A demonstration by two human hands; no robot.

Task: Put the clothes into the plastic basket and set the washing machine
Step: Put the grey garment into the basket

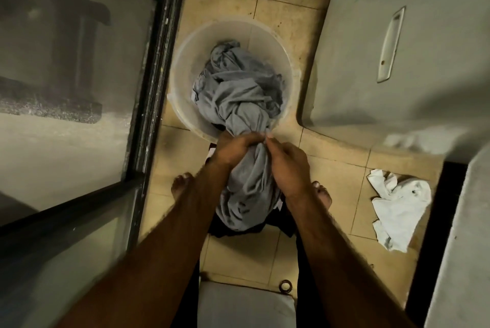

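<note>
- Your left hand is wrapped tight round a twisted neck of the grey garment, fingers curled over the cloth.
- Your right hand grips the same bunch from the other side, fingertips pinching a fold right next to the left hand.
- The grey garment runs two ways: its far end is heaped inside the plastic basket, its near end hangs below your hands, over the near rim.
- The plastic basket is round and translucent, and it stands on the tiled floor just ahead of your bare feet.
- A white cloth lies crumpled on the floor to your right, well apart from the basket.
- A white appliance with a recessed handle stands on the right, and a black-framed glass door on the left.
</note>
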